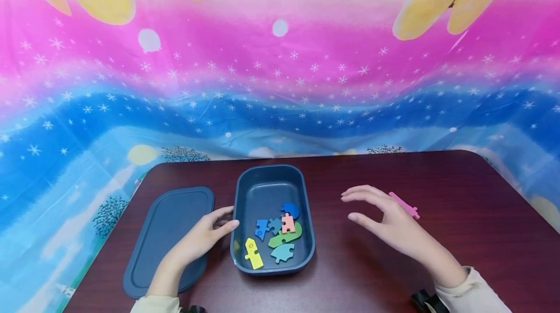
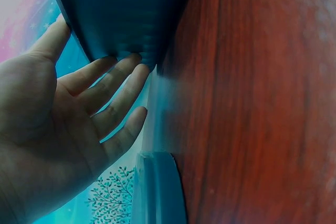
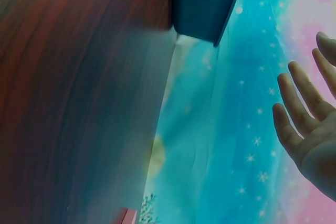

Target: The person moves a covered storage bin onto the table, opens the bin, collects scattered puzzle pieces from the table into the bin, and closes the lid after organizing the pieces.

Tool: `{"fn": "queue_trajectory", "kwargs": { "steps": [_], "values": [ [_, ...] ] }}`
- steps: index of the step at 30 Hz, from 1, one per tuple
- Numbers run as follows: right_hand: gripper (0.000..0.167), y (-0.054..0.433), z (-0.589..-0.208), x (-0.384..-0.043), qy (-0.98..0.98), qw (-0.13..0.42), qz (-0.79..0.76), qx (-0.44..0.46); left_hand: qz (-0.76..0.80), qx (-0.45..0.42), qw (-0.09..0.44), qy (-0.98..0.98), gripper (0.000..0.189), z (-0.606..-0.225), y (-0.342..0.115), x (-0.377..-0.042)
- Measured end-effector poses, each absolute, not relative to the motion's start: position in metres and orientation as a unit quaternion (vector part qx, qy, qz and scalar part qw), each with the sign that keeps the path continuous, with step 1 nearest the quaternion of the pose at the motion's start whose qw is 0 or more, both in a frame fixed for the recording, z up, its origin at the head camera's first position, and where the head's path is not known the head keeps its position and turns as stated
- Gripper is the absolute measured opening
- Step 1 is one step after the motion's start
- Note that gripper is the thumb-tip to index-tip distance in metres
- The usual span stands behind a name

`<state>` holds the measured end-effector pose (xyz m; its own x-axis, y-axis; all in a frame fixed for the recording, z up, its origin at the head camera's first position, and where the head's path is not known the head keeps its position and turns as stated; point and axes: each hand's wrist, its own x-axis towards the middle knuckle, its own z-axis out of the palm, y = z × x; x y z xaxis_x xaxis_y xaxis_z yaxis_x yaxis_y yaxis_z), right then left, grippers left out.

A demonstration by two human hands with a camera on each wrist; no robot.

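A dark blue-grey box (image 1: 269, 177) stands on the table with several puzzle pieces lying in its near half. Among them are a yellow piece (image 1: 253, 253), a green piece (image 1: 280, 239), a pink-orange piece (image 1: 288, 224) and a teal piece (image 1: 282, 253). My left hand (image 1: 202, 240) touches the box's left side, thumb at the rim; in the left wrist view its extended fingertips meet the outer wall (image 2: 121, 14). To the right of the box, my right hand (image 1: 389, 218) hovers above the table, fingers spread and holding nothing. Partly behind it lies a pink piece (image 1: 404, 205).
A matching lid (image 1: 148, 240) lies on the table left of the box, partly under my left forearm. The dark red-brown table (image 1: 350, 279) ends at a colourful printed cloth (image 1: 280, 84) hanging behind it.
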<state>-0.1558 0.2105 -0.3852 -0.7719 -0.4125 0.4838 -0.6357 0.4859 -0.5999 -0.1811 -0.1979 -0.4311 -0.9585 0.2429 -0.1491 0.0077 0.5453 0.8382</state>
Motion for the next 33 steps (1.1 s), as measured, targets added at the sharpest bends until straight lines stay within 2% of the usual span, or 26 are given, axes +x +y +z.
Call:
{"fn": "queue_trajectory", "kwargs": {
  "steps": [11,18,22,33],
  "values": [
    [0.045,0.232,-0.388,-0.164,-0.860,0.186,0.384,0.280,0.476,0.079,0.124,0.867,0.052,-0.433,-0.197,-0.182],
    [0.033,0.245,-0.383,-0.164,-0.882,0.139,0.406,0.197,0.470,0.087,0.124,0.870,0.056,-0.430,-0.198,-0.181],
    [0.031,0.251,-0.382,-0.166,-0.875,0.136,0.425,0.187,0.470,0.086,0.125,0.870,0.055,-0.430,-0.198,-0.181],
    [0.035,0.266,-0.386,-0.171,-0.881,0.186,0.393,0.187,0.477,0.078,0.127,0.866,0.052,-0.432,-0.198,-0.182]
  ]
}}
